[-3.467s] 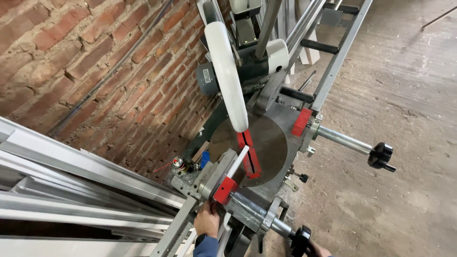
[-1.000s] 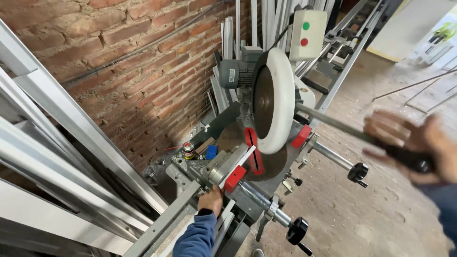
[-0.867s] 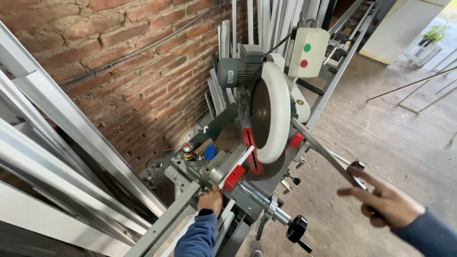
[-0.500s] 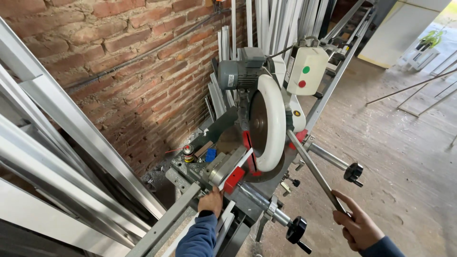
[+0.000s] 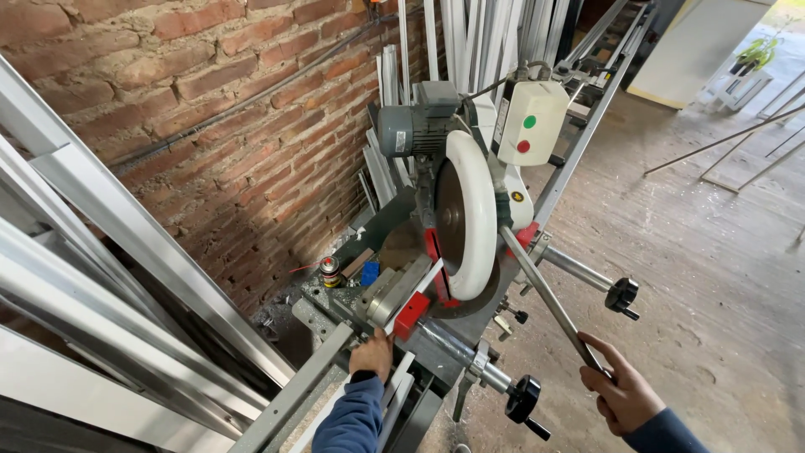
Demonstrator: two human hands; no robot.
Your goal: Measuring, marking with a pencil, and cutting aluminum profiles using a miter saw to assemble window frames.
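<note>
A mitre saw point(image 5: 463, 226) with a white blade guard and a grey motor stands against the brick wall. My left hand point(image 5: 372, 353) presses a pale aluminium strip point(image 5: 413, 294) on the saw bed, beside a red clamp block point(image 5: 411, 315). My right hand point(image 5: 619, 389) grips the lower end of the saw's long metal lever handle point(image 5: 545, 298), which slopes up to the saw head. A white switch box point(image 5: 531, 122) with a green and a red button sits on top of the saw.
Long aluminium profiles point(image 5: 117, 277) lean across the left. More profiles point(image 5: 470, 38) stand upright behind the saw. Black clamp knobs point(image 5: 622, 294) stick out at the right and front. A small spray can point(image 5: 329, 270) rests by the wall. Dusty concrete floor point(image 5: 713, 252) spreads to the right.
My right hand swung down from mid-air at the right and took hold of the lever handle's lower end. My left hand stayed on the strip. The view shifted slightly.
</note>
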